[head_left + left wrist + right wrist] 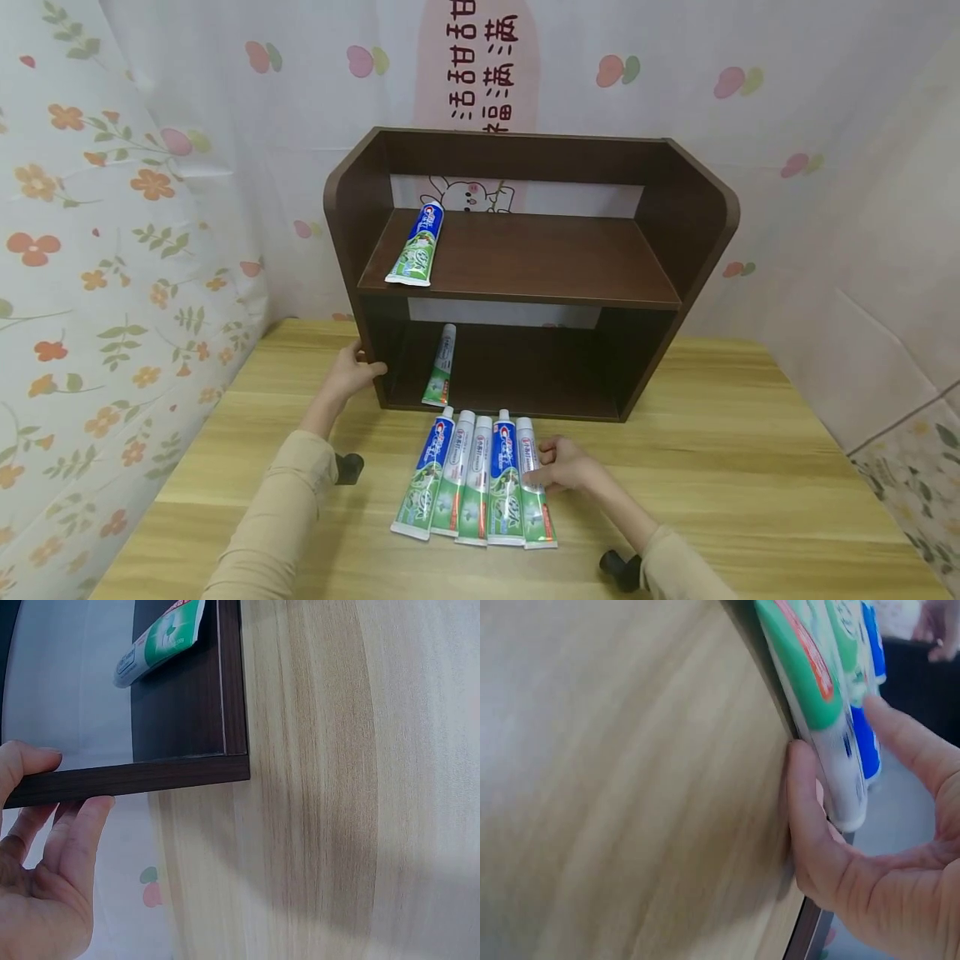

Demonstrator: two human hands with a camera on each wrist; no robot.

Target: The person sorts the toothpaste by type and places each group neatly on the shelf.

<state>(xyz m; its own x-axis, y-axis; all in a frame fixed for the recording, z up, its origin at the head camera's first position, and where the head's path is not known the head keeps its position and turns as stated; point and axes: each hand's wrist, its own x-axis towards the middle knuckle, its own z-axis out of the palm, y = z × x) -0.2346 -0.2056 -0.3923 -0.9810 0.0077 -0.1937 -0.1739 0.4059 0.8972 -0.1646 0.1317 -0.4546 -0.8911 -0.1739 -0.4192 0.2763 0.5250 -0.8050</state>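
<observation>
The rightmost toothpaste tube (534, 487) lies flat on the counter (750, 467), last in a row of five tubes (472, 485) set side by side just in front of the shelf unit (525, 267), white caps toward the shelf and flat crimped ends toward the person. It is white and green with an orange-red stripe along its edge. The right hand (566, 467) pinches this tube, thumb at its outer side and fingers curled over its top. The left hand (352, 372) grips the lower left side panel of the dark brown shelf unit. One blue and green tube (416, 244) lies on the upper shelf at the left; another tube (440, 367) lies in the lower compartment
</observation>
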